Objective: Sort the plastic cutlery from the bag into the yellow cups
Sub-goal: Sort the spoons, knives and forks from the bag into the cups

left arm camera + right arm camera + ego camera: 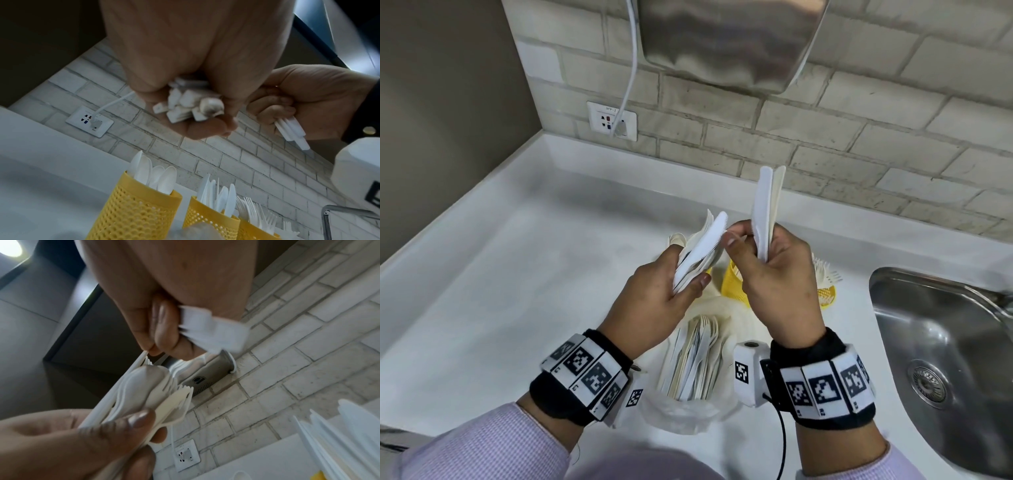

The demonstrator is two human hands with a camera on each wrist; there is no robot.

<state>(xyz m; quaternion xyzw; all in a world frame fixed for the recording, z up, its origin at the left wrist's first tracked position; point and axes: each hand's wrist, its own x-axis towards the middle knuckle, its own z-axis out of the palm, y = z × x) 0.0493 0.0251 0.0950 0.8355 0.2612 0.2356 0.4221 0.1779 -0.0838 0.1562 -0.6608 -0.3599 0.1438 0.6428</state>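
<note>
My left hand [681, 277] grips a mixed bundle of white plastic cutlery [702, 246]; its handle ends [189, 104] poke out of my fist, and spoon and fork heads [156, 391] fan out. My right hand [753, 240] holds a few white knives [767, 209] upright in its curled fingers, handles [211, 331] sticking out below. Its thumb and forefinger touch the tip of the bundle's top knife. Three yellow perforated cups stand behind: spoons [133, 211], knives [209, 216], forks [252, 230]. The clear bag [688, 407] with more cutlery lies under my wrists.
A steel sink [945, 342] is sunk into the white counter [517, 274] at the right. A brick wall with a socket [613, 121] and a cable runs behind. A metal appliance [726, 41] hangs on the wall above the cups.
</note>
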